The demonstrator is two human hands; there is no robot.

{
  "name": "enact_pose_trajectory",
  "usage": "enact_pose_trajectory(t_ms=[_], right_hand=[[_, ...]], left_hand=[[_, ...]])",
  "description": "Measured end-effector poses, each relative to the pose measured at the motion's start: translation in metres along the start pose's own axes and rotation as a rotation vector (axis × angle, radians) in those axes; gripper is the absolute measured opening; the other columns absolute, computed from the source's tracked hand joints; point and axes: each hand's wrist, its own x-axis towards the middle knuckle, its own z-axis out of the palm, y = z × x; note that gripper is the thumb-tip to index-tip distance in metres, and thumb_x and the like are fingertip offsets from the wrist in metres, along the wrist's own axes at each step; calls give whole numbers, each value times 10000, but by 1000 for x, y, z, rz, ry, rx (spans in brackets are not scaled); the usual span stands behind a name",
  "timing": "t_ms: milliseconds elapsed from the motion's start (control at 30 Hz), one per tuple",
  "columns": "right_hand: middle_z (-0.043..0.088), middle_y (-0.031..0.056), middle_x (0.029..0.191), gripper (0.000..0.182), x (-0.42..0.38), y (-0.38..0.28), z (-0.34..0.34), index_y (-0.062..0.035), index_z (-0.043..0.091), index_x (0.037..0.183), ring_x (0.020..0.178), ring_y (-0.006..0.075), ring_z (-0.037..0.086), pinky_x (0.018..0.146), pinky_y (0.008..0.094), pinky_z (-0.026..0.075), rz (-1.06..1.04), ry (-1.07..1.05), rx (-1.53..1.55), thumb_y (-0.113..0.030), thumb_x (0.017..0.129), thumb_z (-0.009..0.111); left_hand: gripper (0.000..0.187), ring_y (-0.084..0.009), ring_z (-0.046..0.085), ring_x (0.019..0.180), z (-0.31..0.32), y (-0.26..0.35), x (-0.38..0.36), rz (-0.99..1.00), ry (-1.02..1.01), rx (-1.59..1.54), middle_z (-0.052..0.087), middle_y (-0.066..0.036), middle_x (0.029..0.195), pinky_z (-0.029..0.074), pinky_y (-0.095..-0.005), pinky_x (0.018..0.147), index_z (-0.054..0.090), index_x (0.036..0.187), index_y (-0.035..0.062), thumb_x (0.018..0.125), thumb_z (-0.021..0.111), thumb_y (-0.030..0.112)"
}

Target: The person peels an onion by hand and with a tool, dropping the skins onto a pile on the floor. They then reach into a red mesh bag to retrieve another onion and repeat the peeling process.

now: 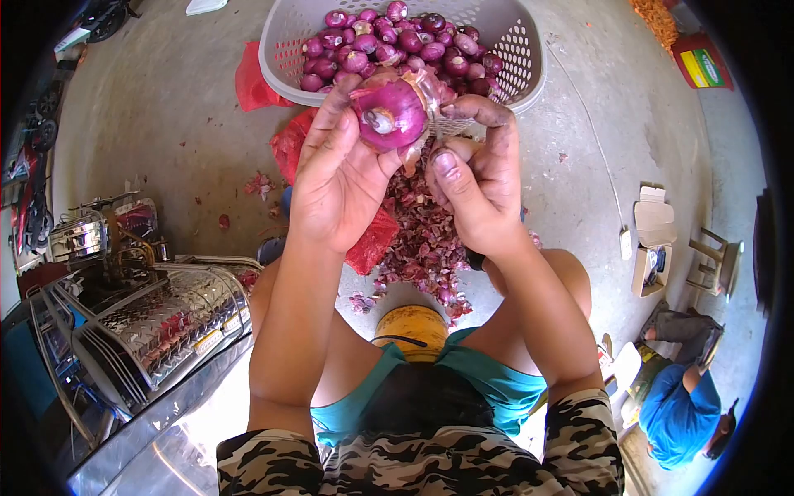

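A purple-red onion (392,116) is held up in front of the basket by my left hand (341,178), its fingers around the onion's left side and underside. Loose papery skin hangs at the onion's right edge. Just right of it is my right hand (480,178), fingers curled and the thumb bent inward, with darkened fingertips near the skin; whether they pinch a piece is too small to tell. Behind the hands, a grey perforated basket (529,83) holds many peeled-looking onions (413,41). Below lies a pile of onion skins (422,248) on the floor.
Red mesh bags (372,240) lie beside the skins. A yellow bucket (411,331) stands between the knees. Shiny metal machinery (165,314) is at the left. At the right are a cardboard box (653,269), a wooden stool (710,260) and another person in blue (682,413).
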Motion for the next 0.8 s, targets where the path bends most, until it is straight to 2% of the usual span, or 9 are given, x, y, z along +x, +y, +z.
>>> enact_pose_trajectory(t_ms=[67, 133, 233, 467, 667, 800], right_hand=[[452, 104, 1115, 421, -1, 2, 1, 11, 311, 1231, 885, 109, 553, 735, 242, 454, -4, -11, -27, -21, 884, 546], [421, 115, 1175, 418, 0, 3, 1, 24, 314, 1228, 926, 123, 557, 785, 258, 461, -5, -25, -40, -18, 883, 547], [426, 118, 1171, 396, 0, 2, 1, 33, 327, 1217, 913, 125, 560, 799, 265, 460, -3, -30, -47, -33, 891, 542], [476, 105, 1130, 373, 1, 3, -3, 30, 348, 1218, 873, 102, 562, 752, 234, 454, -16, -39, -111, -52, 904, 532], [496, 89, 1119, 361, 3, 3, -2, 17, 352, 1223, 820, 77, 562, 687, 207, 439, 14, 40, 4, -30, 907, 518], [539, 68, 976, 331, 4, 1, 1, -5, 356, 1206, 721, 59, 528, 616, 194, 406, 36, 66, 51, -47, 916, 509]], left_hand=[[358, -261, 457, 1216, -2, 0, -1, -8, 8, -12, 447, -144, 1323, 425, -422, 982, 397, 1304, 87, 950, 439, 119], [361, -260, 458, 1215, -1, -1, -1, -12, 22, -8, 447, -142, 1324, 428, -420, 980, 393, 1306, 89, 949, 442, 123], [364, -259, 458, 1216, 1, -1, -1, -12, 37, 11, 445, -140, 1326, 427, -418, 981, 391, 1306, 90, 949, 447, 128], [363, -272, 426, 1246, 0, -2, -2, -30, 23, -34, 419, -152, 1344, 425, -416, 987, 386, 1309, 90, 953, 438, 136], [375, -298, 397, 1269, 4, -3, -1, -29, 13, -31, 382, -189, 1364, 430, -417, 985, 356, 1324, 89, 958, 420, 140], [381, -300, 392, 1272, 6, -4, -2, -21, 42, -16, 371, -189, 1372, 431, -417, 985, 346, 1328, 84, 958, 419, 139]])
